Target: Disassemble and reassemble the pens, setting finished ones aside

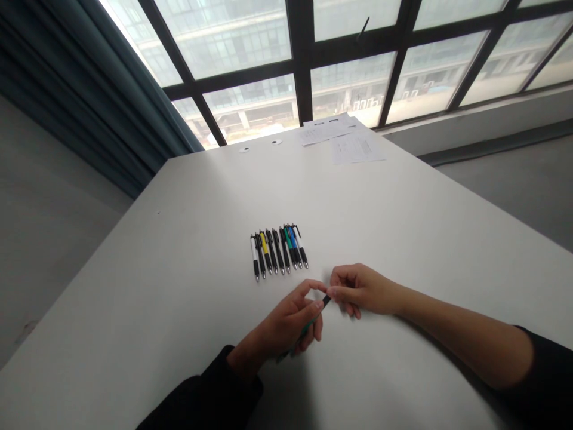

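A white desk (147, 280) stands beneath a window (233, 42), with a row of retractable pens (278, 251) laid near its middle. Nearer the front edge, a green pen (307, 329) is gripped by the curled fingers of the left hand (286, 322), while its black end is pinched between the closed fingertips of the right hand (362, 291).

legible text: none; paper sheets (356, 148): print too small to read; pens (278, 252): no readable marks

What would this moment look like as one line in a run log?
left hand holds green pen | right hand touches its black end | row of pens on white table
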`<act>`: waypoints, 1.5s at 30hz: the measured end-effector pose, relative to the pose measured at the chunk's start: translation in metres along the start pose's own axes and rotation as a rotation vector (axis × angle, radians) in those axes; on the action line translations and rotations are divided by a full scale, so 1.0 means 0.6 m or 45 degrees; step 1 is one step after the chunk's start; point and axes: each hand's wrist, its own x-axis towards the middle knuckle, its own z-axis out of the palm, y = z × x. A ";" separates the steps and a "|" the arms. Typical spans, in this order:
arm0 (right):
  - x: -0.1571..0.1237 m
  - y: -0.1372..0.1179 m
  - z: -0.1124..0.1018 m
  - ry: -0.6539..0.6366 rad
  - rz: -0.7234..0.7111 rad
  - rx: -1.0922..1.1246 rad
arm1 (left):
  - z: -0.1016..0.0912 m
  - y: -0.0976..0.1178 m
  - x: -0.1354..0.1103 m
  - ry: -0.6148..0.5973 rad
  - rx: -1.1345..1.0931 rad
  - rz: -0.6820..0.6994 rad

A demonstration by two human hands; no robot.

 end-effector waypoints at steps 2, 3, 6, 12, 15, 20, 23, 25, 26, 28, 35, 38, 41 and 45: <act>0.000 0.000 -0.002 -0.027 -0.007 0.040 | 0.000 0.000 0.000 0.005 0.005 -0.002; -0.001 0.000 -0.003 -0.046 -0.020 0.064 | 0.000 -0.001 0.000 0.007 0.010 -0.005; -0.001 0.001 -0.006 -0.080 -0.058 0.106 | -0.001 -0.004 0.000 0.009 0.017 0.000; 0.000 0.003 -0.003 -0.028 -0.051 0.051 | -0.001 -0.005 0.000 -0.001 0.004 0.001; 0.001 0.003 -0.002 -0.001 -0.004 0.033 | -0.001 -0.004 0.000 0.009 0.008 -0.008; -0.001 0.003 -0.006 -0.045 -0.056 0.094 | 0.001 -0.004 0.001 0.024 0.001 0.002; -0.002 0.002 -0.009 -0.059 -0.084 0.110 | 0.000 -0.006 0.001 0.014 -0.007 0.010; -0.003 0.002 -0.010 -0.068 -0.103 0.116 | -0.002 -0.008 0.002 0.004 -0.010 0.000; -0.003 0.002 -0.011 -0.073 -0.111 0.118 | -0.003 -0.009 0.002 0.000 -0.012 -0.006; -0.003 0.003 -0.012 -0.079 -0.126 0.129 | -0.005 -0.010 0.002 -0.002 -0.012 -0.011; -0.001 0.011 -0.019 -0.046 -0.148 0.186 | -0.006 -0.009 0.001 -0.004 0.000 -0.014; -0.005 0.011 -0.030 0.051 -0.123 0.132 | -0.005 -0.008 0.000 0.008 0.002 -0.017; -0.016 0.004 -0.050 0.252 -0.112 -0.104 | -0.003 -0.005 -0.001 0.018 0.019 -0.020; -0.036 -0.011 -0.077 0.429 -0.192 -0.611 | 0.000 0.001 -0.002 0.038 0.039 -0.025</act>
